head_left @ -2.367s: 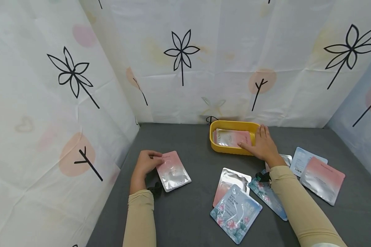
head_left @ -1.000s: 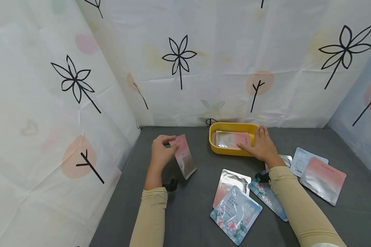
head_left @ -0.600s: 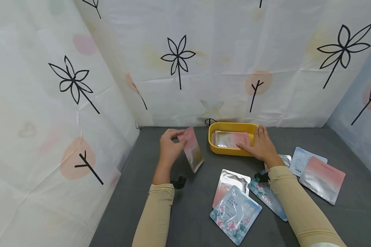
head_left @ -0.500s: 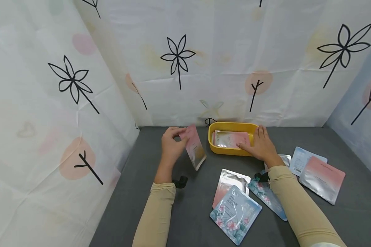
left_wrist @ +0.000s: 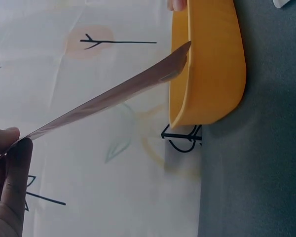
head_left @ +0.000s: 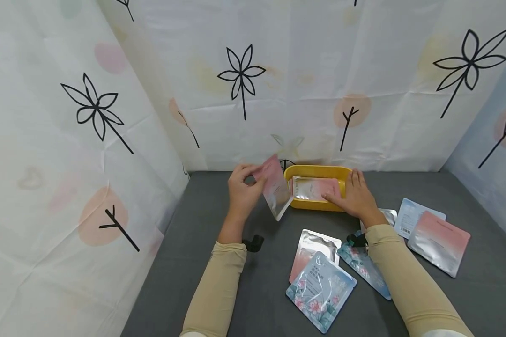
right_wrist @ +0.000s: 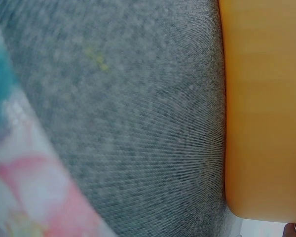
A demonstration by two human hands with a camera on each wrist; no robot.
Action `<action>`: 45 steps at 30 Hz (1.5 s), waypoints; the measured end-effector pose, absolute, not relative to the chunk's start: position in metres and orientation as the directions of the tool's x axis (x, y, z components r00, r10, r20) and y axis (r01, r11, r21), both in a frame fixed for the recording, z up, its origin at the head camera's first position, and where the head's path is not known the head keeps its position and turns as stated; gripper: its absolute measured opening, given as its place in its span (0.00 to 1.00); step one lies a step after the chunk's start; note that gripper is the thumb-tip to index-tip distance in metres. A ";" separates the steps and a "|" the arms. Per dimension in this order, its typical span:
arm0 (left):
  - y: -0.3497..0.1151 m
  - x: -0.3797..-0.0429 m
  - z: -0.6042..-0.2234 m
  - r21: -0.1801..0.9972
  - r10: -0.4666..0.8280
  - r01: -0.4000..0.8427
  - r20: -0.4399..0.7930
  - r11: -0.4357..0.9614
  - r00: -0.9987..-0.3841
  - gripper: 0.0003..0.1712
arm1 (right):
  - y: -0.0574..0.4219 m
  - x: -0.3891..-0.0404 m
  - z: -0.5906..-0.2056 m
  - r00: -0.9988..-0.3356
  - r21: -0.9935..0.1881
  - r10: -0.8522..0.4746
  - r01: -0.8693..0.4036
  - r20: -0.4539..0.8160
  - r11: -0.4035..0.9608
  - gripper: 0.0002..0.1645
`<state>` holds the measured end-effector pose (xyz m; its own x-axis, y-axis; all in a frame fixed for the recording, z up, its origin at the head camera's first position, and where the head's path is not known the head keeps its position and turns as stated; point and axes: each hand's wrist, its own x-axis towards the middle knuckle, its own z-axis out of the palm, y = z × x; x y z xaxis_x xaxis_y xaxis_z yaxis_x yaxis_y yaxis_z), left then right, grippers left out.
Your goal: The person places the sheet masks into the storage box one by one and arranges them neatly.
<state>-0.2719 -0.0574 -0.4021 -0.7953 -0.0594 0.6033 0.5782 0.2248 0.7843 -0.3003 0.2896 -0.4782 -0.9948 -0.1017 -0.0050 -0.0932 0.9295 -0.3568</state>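
My left hand [head_left: 243,196] pinches a pink-and-silver sheet mask packet [head_left: 276,191] by its upper edge. It hangs tilted above the table, its lower right side overlapping the left end of a yellow plastic basket [head_left: 314,205]. In the left wrist view the packet [left_wrist: 108,95] slants from thumb and fingers up to the basket rim [left_wrist: 189,74]. Inside the basket lie several pink-and-silver packets [head_left: 316,188]. With fingers straight along the basket's right end and thumb across its front rim, my right hand [head_left: 360,199] rests on it. The right wrist view shows mostly the basket's wall [right_wrist: 266,113].
Nearer me on the grey table [head_left: 265,290] lies a blue floral packet [head_left: 322,292] overlapping a pink-and-silver one [head_left: 314,248]. Another blue floral packet [head_left: 367,267] is partly under the right forearm. Right of it are a light blue packet [head_left: 415,217] and a pink-and-silver packet [head_left: 440,243].
My left hand has lifted the pink-and-silver sheet mask packet off the table at the left and carried it rightward and away from me to the basket's left end. The right hand has stayed put.
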 end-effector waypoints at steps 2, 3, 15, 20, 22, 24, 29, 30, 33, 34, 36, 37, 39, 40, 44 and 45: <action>-0.054 -0.273 -0.400 0.783 -0.066 0.585 0.608 0.209 -0.791 0.13 | 0.289 -0.300 -0.478 -0.995 -0.359 -0.100 -0.092 -0.002 0.929 0.76; -0.053 -0.274 -0.399 0.783 -0.072 0.588 0.611 0.202 -0.789 0.13 | 0.289 -0.300 -0.478 -0.995 -0.361 -0.099 -0.092 -0.002 0.928 0.76; -0.039 -0.287 -0.420 0.796 -0.148 0.552 0.594 0.247 -0.790 0.14 | 0.289 -0.301 -0.479 -0.996 -0.352 -0.090 -0.082 -0.007 0.932 0.78; -0.037 -0.291 -0.427 0.802 -0.192 0.548 0.591 0.238 -0.783 0.14 | 0.289 -0.300 -0.477 -0.996 -0.355 -0.086 -0.076 -0.012 0.932 0.76; -0.035 -0.291 -0.428 0.811 -0.202 0.538 0.581 0.230 -0.789 0.13 | 0.289 -0.300 -0.476 -0.996 -0.357 -0.086 -0.076 -0.013 0.931 0.76; -0.034 -0.291 -0.430 0.822 -0.201 0.523 0.565 0.225 -0.800 0.12 | 0.289 -0.301 -0.476 -0.996 -0.360 -0.086 -0.076 -0.012 0.930 0.76; -0.031 -0.289 -0.436 0.847 -0.151 0.477 0.516 0.234 -0.843 0.10 | 0.289 -0.301 -0.477 -0.996 -0.355 -0.091 -0.082 -0.008 0.931 0.77; -0.031 -0.288 -0.437 0.851 -0.137 0.470 0.507 0.235 -0.851 0.10 | 0.289 -0.301 -0.478 -0.996 -0.354 -0.092 -0.083 -0.006 0.931 0.77; -0.031 -0.286 -0.439 0.864 -0.108 0.447 0.479 0.231 -0.871 0.11 | 0.289 -0.301 -0.478 -0.996 -0.356 -0.093 -0.085 -0.008 0.931 0.78; -0.031 -0.286 -0.440 0.869 -0.099 0.438 0.469 0.229 -0.878 0.11 | 0.290 -0.300 -0.478 -0.995 -0.358 -0.095 -0.085 -0.008 0.930 0.78; -0.031 -0.285 -0.440 0.877 -0.081 0.420 0.448 0.235 -0.890 0.11 | 0.289 -0.300 -0.477 -0.996 -0.362 -0.091 -0.081 -0.011 0.929 0.79; -0.031 -0.284 -0.441 0.879 -0.072 0.412 0.440 0.240 -0.895 0.11 | 0.289 -0.300 -0.477 -0.996 -0.363 -0.090 -0.079 -0.014 0.929 0.79; -0.031 -0.284 -0.443 0.881 -0.053 0.398 0.423 0.255 -0.904 0.12 | 0.289 -0.300 -0.477 -0.996 -0.362 -0.088 -0.076 -0.016 0.929 0.79; -0.031 -0.284 -0.443 0.881 -0.044 0.392 0.417 0.263 -0.908 0.12 | 0.289 -0.300 -0.477 -0.996 -0.361 -0.087 -0.075 -0.016 0.929 0.79; -0.031 -0.283 -0.447 0.883 -0.003 0.377 0.393 0.281 -0.919 0.12 | 0.289 -0.300 -0.477 -0.996 -0.354 -0.089 -0.078 -0.014 0.932 0.79; -0.032 -0.282 -0.448 0.884 0.008 0.375 0.388 0.281 -0.922 0.12 | 0.289 -0.301 -0.477 -0.996 -0.351 -0.090 -0.080 -0.012 0.933 0.79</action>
<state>-0.2819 -0.0315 -0.4482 -0.9215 0.0075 0.3882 0.3746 0.2809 0.8836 -0.3007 0.2891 -0.4774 -0.9959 -0.0899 -0.0122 -0.0799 0.9328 -0.3513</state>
